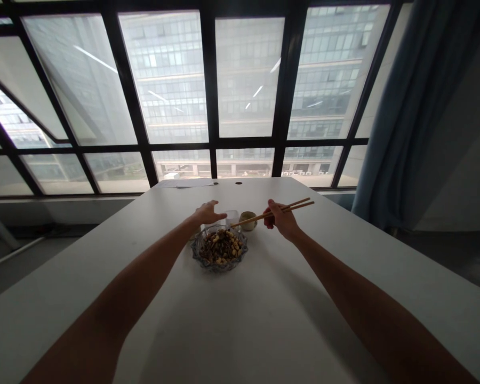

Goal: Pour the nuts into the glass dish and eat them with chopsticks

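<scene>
A pair of wooden chopsticks [298, 205] is gripped in my right hand [280, 217], their tips pointing left over the far rim of the glass bowl. This clear, scalloped glass bowl [217, 266] holds a mix of pale nuts and dark pieces. Just past its far side, my left hand [208, 213] hovers with fingers apart, holding nothing I can see. Between the hands stand a clear plastic container [232, 216] and a small beige cup [248, 221]. Something pale behind the bowl's left rim is mostly hidden by my left wrist.
All of this stands on a long white table [232, 330]. Sheets of paper [188, 183] lie at its far left end, near two dark round holes. Black-framed windows rise beyond the table, and a blue curtain [392, 133] hangs at the right.
</scene>
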Demonstrator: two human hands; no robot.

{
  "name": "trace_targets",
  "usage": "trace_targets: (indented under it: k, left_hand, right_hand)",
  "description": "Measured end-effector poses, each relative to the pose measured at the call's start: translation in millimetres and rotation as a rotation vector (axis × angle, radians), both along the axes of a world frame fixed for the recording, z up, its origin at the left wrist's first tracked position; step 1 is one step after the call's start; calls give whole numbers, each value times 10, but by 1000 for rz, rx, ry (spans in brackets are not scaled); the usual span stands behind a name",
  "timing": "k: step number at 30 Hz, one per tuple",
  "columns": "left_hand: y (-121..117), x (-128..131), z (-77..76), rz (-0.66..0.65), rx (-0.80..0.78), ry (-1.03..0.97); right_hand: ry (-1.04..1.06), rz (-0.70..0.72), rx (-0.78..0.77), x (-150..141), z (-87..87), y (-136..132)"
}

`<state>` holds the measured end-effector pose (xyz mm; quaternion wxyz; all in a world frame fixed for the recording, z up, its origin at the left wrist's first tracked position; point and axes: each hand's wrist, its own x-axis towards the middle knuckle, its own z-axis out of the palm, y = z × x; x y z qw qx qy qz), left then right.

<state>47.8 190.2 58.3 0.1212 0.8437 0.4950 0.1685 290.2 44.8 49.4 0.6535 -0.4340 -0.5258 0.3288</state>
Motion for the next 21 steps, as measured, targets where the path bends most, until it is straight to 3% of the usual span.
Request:
trace_targets:
  k: [5, 11, 13, 16, 21]
  left_hand:
    - [-40, 461, -139, -107, 7, 135]
    - [63, 457, -228, -150, 93, 69]
    - [44, 417, -248, -194, 256, -18]
    - [-9, 343, -263, -292, 522, -136]
    - [-86, 239, -239, -394, 654, -207]
  right_hand:
    - [38, 137, -130, 99, 17, 11]
    - [95, 102, -227, 152, -26, 28]
    - [105, 39, -176, 146, -36, 28]
    - [106, -105, 27, 118, -23, 9]
    - [79, -235, 219, 13, 27, -58]
